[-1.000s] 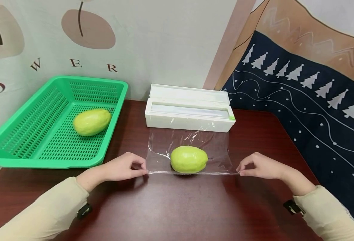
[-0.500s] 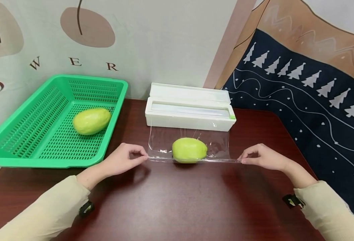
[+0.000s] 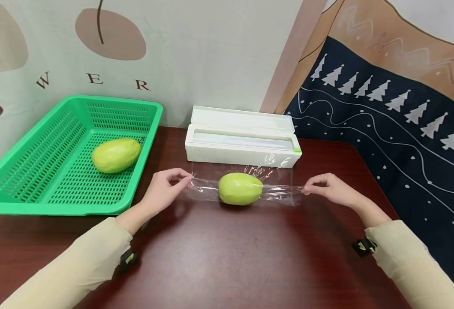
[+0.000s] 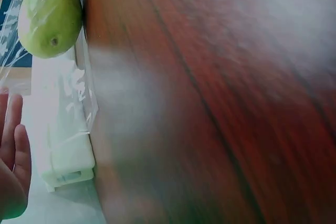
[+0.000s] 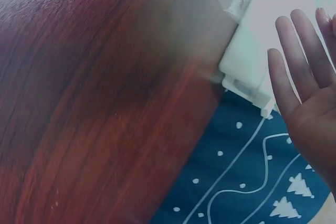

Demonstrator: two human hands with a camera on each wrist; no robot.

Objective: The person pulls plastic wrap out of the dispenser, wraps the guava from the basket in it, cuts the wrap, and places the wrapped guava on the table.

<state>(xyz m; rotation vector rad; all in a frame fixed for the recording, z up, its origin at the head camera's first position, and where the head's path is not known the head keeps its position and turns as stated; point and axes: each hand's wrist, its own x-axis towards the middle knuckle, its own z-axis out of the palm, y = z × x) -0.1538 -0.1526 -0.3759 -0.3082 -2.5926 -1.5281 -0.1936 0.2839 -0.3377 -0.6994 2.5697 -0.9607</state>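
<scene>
A yellow-green oval fruit sits on the dark table, wrapped partly in clear cling film. My left hand pinches the film's left edge between thumb and fingertips. On the other side my right hand pinches the right edge, and the film is stretched over the fruit's upper side. Behind it, the white cling film box stands with its lid up, and the film runs down from it. The left wrist view shows the fruit under wrinkled film; neither wrist view shows the pinching fingertips clearly.
A green plastic basket stands at the left with a second yellow-green fruit in it. The cling film box has a small bright green cutter at its right end. A patterned dark blue cloth borders the table's right side.
Both hands have lifted the film's near edge and drawn it away from the body, over the fruit. The fruit has shifted slightly back, toward the box. Basket and box stay put.
</scene>
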